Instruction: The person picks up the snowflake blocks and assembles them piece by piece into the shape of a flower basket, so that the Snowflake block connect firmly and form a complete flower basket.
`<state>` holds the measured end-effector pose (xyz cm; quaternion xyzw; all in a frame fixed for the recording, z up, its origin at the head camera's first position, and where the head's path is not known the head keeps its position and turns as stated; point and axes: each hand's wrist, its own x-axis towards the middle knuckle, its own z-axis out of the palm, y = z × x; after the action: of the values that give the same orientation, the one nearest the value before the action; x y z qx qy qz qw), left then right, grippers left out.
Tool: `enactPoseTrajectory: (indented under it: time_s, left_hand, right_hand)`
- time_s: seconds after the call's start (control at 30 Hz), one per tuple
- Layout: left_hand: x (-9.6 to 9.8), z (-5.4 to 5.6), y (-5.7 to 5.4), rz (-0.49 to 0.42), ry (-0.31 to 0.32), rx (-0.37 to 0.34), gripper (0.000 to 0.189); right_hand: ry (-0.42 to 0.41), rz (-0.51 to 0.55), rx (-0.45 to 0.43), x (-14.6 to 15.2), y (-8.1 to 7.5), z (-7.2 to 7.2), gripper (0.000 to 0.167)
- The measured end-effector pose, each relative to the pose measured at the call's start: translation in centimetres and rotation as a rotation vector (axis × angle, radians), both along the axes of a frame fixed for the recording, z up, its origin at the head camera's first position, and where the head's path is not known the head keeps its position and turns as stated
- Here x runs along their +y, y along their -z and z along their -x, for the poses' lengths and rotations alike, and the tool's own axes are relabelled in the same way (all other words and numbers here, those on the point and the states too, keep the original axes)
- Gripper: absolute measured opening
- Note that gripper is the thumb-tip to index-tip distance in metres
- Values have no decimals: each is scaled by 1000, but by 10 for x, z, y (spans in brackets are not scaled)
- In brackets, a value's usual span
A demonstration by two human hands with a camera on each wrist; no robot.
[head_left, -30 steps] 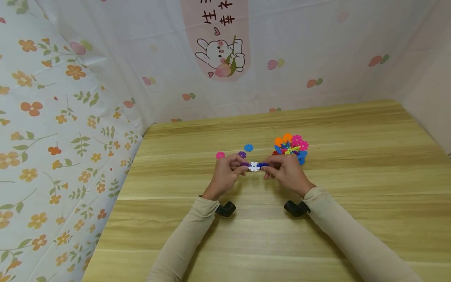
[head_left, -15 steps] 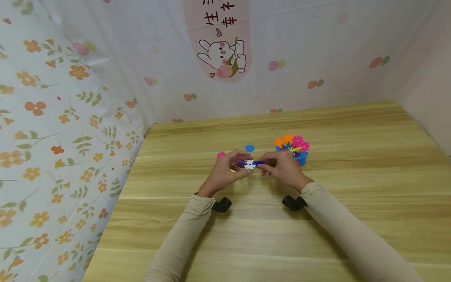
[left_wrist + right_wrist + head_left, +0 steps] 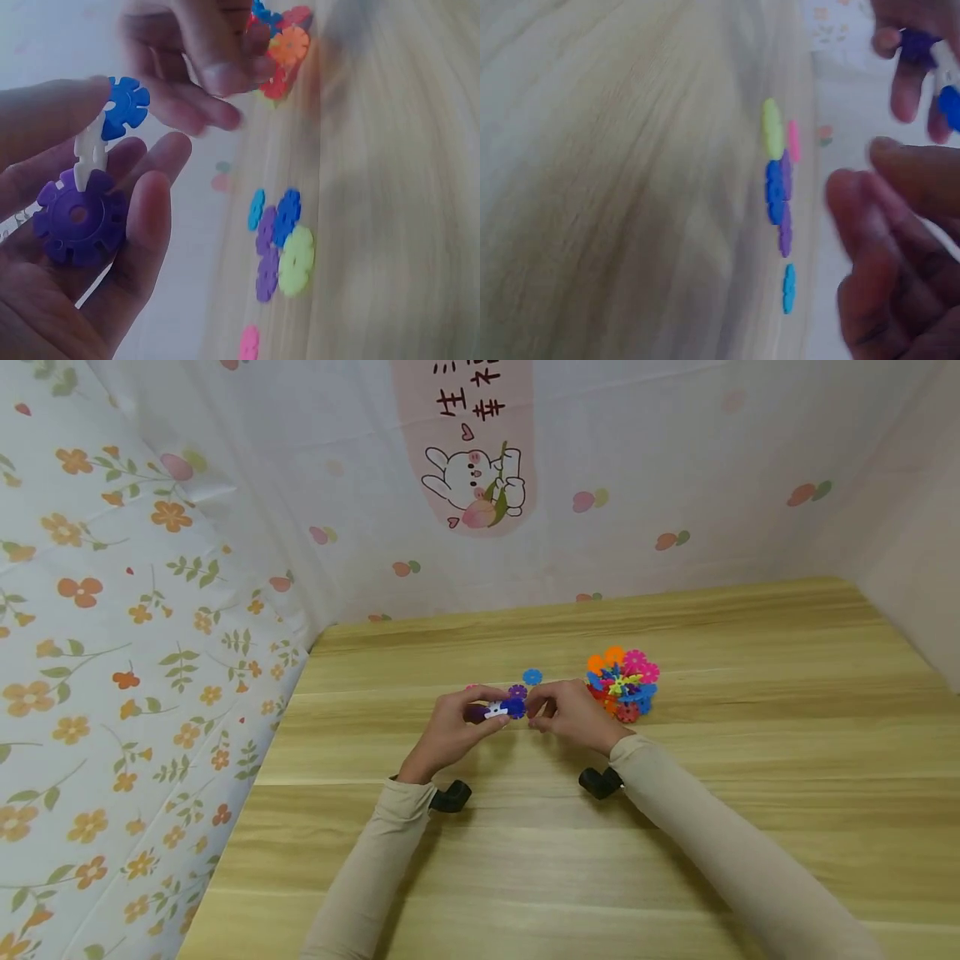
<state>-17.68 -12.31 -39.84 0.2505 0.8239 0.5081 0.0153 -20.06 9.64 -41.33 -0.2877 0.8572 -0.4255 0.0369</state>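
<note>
My left hand [image 3: 447, 731] holds a joined chain of notched plastic snowflake discs. In the left wrist view a purple disc [image 3: 79, 225] sits lowest among the fingers, a white disc [image 3: 91, 150] slots into it edge-on, and a blue disc [image 3: 127, 109] is at the far end, by the thumb. Just right of the chain, my right hand [image 3: 573, 717] has loosely bent fingers with nothing between them. A small gap separates it from the blue disc, as the right wrist view also shows.
Flat on the wooden table [image 3: 675, 860] lie loose discs: yellow-green [image 3: 297, 261], dark blue [image 3: 288, 217], two purple, light blue [image 3: 532, 677] and pink [image 3: 250, 343]. A heaped cluster of multicoloured discs [image 3: 633, 660] is beyond my right hand. Patterned cloth [image 3: 300, 485] hangs behind and at left.
My right hand has let go of the blue disc. Both hands have moved left, and the left hand has turned the chain so the white disc shows more edge-on.
</note>
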Motion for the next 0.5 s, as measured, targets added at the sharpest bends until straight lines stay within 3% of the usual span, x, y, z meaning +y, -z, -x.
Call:
enactPoseTrajectory:
  time_s: [0.3, 0.5]
  left_hand:
    - [-4, -4, -1, -16, 11, -4, 23]
    - [-1, -12, -16, 1, 7, 9, 22]
  right_hand:
    - [7, -413, 118, -21, 5, 8, 23]
    - [22, -469, 143, -22, 5, 5, 15]
